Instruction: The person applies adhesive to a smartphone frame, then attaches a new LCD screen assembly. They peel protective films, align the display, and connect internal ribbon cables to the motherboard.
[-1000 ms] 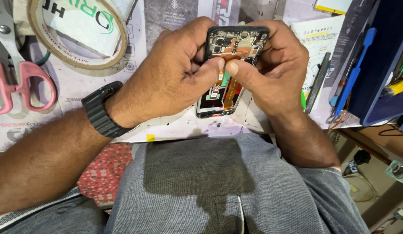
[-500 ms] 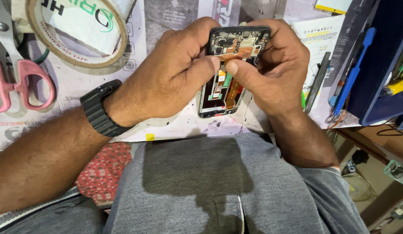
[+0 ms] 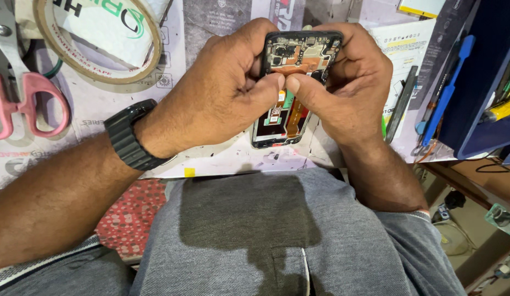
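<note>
Both hands pinch an opened black smartphone with its orange flex cables bare.
The left hand [image 3: 222, 93] and right hand [image 3: 348, 93] hold the phone [image 3: 299, 55] between them, thumbs pressed together on its middle; it seems light, stiff and fragile, safest gripped by the frame edges.

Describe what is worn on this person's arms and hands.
Both hands are bare: the left hand and right hand show no gloves or rings. A chunky black wristwatch with a ribbed band circles the left wrist. Grey sleeve cuffs with pale trim edge both upper arms.
</note>
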